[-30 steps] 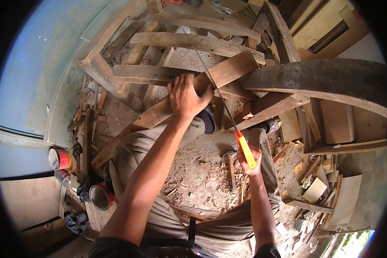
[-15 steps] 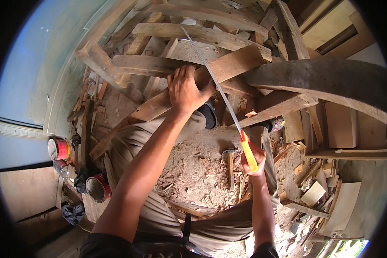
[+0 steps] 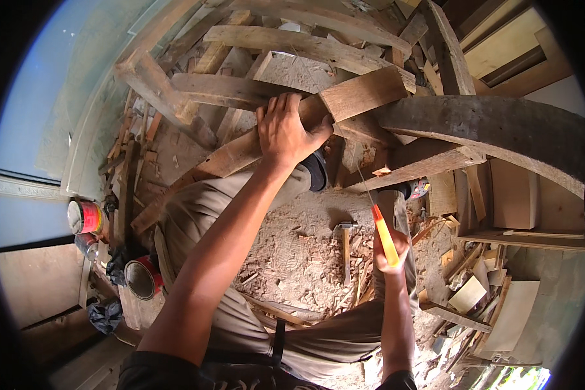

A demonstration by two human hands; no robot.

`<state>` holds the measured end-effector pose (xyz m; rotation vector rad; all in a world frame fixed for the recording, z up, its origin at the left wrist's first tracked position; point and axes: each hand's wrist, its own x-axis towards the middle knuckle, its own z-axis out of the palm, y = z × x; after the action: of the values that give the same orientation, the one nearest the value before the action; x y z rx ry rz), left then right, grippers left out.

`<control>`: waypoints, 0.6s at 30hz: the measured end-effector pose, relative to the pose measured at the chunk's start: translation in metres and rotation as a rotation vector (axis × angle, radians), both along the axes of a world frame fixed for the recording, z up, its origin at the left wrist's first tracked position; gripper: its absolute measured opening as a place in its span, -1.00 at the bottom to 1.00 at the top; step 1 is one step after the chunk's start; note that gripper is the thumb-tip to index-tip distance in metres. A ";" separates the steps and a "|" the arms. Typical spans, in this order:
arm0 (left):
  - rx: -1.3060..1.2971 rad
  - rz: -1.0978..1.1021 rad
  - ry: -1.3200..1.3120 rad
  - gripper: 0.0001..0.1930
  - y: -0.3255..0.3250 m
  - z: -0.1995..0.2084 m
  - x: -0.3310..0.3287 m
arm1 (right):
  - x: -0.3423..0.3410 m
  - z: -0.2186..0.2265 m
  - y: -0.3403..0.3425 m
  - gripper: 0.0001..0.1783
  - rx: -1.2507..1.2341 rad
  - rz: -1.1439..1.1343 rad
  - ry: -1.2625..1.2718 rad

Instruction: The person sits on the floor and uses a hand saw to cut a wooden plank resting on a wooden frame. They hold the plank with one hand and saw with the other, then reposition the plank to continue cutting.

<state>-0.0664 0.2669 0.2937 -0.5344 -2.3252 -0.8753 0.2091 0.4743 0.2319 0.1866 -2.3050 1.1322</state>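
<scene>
A wooden plank [image 3: 364,92] slants from the lower left up to the right across other timber. My left hand [image 3: 285,133] grips it, fingers over its far edge and thumb along the near side. A thin dark line crosses the plank just right of that hand. My right hand [image 3: 392,247] is closed round the orange-yellow handle of a handsaw [image 3: 385,235], below and right of the plank. The blade points up toward the dark line; it shows thin and faint, and its far part cannot be made out clearly.
A large curved timber [image 3: 487,120] extends right of the plank. A hammer [image 3: 346,250] lies on the dusty floor among wood chips. Paint cans [image 3: 143,278] stand at left. Beams [image 3: 305,49] lie beyond the plank, and offcuts [image 3: 468,296] are piled at right.
My right hand has drawn the saw down and slightly right, toward me. The blade, seen plainly across the plank before, now shows only faintly. My left hand keeps hold of the plank.
</scene>
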 end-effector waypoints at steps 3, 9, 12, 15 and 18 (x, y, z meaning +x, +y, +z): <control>-0.015 0.009 0.013 -0.46 0.001 -0.002 0.002 | -0.040 0.028 -0.030 -0.88 0.004 -0.014 0.019; 0.008 -0.014 -0.014 -0.45 -0.004 -0.001 0.000 | -0.024 0.021 -0.025 -0.90 0.035 -0.041 -0.015; 0.000 -0.026 -0.052 -0.43 -0.004 -0.005 0.003 | 0.016 0.017 -0.018 -0.86 0.102 -0.062 -0.013; -0.001 -0.006 -0.046 -0.45 -0.004 -0.005 0.004 | -0.016 0.020 -0.025 -0.92 0.254 -0.111 -0.034; -0.005 -0.024 -0.027 -0.46 0.000 -0.003 0.001 | -0.066 0.035 -0.038 -0.93 0.180 -0.080 -0.003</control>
<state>-0.0653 0.2667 0.2906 -0.5568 -2.3506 -0.8935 0.1426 0.4360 0.2667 0.1590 -2.3946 0.8863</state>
